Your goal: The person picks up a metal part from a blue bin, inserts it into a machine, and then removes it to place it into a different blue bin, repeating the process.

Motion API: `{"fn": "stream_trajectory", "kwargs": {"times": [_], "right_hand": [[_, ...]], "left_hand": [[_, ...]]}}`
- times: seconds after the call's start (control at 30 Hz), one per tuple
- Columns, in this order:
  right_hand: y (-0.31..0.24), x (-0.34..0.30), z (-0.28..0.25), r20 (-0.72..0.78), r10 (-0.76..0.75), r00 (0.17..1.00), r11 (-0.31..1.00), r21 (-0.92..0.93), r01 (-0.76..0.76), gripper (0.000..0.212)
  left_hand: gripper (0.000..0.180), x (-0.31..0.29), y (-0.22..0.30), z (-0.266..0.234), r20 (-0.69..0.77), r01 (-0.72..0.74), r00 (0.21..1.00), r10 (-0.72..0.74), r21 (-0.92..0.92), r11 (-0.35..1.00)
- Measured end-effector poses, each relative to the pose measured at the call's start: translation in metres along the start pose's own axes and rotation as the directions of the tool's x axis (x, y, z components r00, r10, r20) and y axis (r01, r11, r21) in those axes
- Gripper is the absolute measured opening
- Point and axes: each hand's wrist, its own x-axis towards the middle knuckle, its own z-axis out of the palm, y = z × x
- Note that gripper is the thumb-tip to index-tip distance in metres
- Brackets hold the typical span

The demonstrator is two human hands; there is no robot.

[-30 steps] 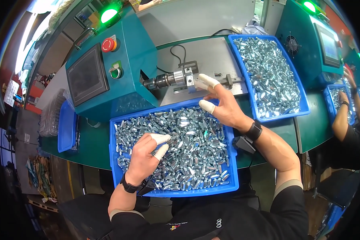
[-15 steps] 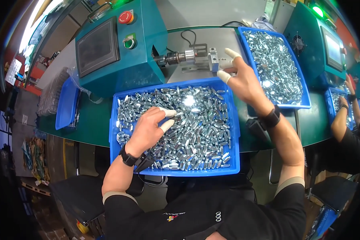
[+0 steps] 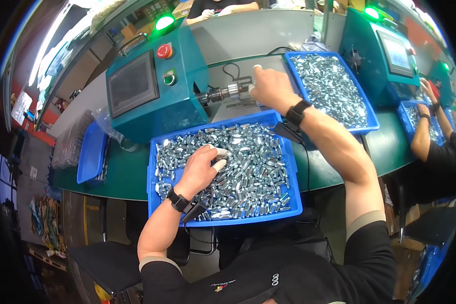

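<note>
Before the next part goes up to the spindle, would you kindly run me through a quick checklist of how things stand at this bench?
1. Left hand on the metal parts in the near blue tray: ok.
2. Part pinched in the left fingers: cannot tell, the hand hides it.
3. Right hand at the tip of the spindle: ok, touching or nearly so.
4. Part seated on the spindle: cannot tell, the hand covers it.
5. Green lamp on the teal machine lit: ok.
6. Far blue tray stocked with parts: ok.
</note>
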Motion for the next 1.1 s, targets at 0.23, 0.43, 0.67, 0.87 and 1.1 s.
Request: {"fn": "stream_trajectory", "kwargs": {"times": [0.23,0.43,0.67,0.87,1.1], "right_hand": [[-0.005,-0.006,-0.018,-0.046,0.003,0.999,1.000,0.021,-0.002,0.047],[0.076,-0.054,-0.052,-0.036,0.229,0.973,0.971,-0.068,-0.231,0.060],[0.145,-0.114,-0.043,-0.343,0.115,0.932,0.988,-0.057,-0.143,0.059],[0.039,-0.139,0.005,-0.384,-0.130,0.914,0.787,0.521,0.331,0.059],[0.033,-0.155,0.019,-0.360,-0.166,0.918,0.691,0.621,0.369,0.059]], "left_hand": [[0.016,0.005,-0.003,0.010,-0.010,0.115,0.993,-0.115,-0.002,0.993],[0.014,0.000,-0.002,0.008,-0.099,0.041,0.994,-0.040,0.013,0.999],[0.013,0.040,0.031,-0.012,-0.143,-0.056,0.988,0.048,-0.050,0.997],[0.013,0.136,0.040,-0.015,-0.248,-0.244,0.928,0.276,0.154,0.958],[0.012,0.200,0.043,0.000,-0.188,-0.235,0.938,0.291,0.269,0.934]]}}
